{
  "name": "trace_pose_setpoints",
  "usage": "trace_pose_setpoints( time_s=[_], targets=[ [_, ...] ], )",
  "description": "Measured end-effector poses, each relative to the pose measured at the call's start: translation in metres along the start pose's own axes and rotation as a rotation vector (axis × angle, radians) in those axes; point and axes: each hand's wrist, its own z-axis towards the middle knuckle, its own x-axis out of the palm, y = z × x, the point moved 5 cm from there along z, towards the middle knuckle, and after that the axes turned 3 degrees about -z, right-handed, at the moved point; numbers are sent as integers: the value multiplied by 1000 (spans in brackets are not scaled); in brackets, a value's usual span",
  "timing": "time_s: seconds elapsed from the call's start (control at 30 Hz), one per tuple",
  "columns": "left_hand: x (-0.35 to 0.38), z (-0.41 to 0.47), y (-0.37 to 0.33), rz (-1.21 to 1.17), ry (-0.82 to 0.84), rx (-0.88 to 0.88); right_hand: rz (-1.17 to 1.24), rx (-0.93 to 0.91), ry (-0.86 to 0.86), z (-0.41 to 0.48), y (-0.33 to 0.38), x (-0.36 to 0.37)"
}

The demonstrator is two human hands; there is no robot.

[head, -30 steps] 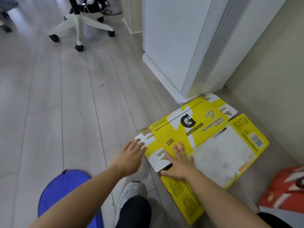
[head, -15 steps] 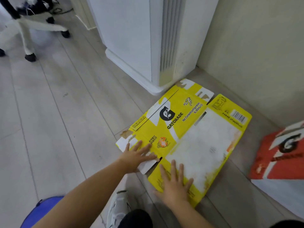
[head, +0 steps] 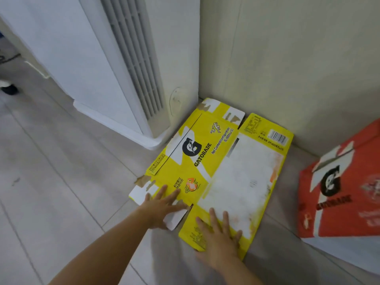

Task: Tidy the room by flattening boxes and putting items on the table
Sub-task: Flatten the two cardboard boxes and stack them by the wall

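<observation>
A flattened yellow Gatorade box (head: 222, 163) lies on the floor in the corner, its far end against the wall. My left hand (head: 162, 206) rests palm down with fingers spread on its near-left white flap. On the near yellow flap, my right hand (head: 220, 237) lies flat with fingers apart. Neither hand grips anything. A red Gatorade box (head: 339, 196) stands unflattened at the right.
A tall white standing air conditioner (head: 115, 64) fills the upper left, its base touching the yellow box. A beige wall (head: 298, 58) closes the back and right. Grey plank floor (head: 51, 182) stretches to the left. A chair caster (head: 8, 89) shows at the far left.
The view swung right and closer to the corner. My right hand slid from the box's middle to the near flap; my left hand moved onto the white flap. The red box came into view.
</observation>
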Motion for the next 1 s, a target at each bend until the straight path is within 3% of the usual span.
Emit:
trace_pose_setpoints(
  time_s=[0.23,0.53,0.8,1.0],
  targets=[
    [-13,27,29,35,50,84,21,30,-3,19,10,-3],
    [-29,15,6,129,75,23,75,-5,91,18,0,-26],
    [-107,-32,-51,124,-138,-2,-42,-96,-187,-31,-17,-120],
    [-235,-69,-120,257,-421,86,-124,-50,-529,-95,-79,-262]
  ],
)
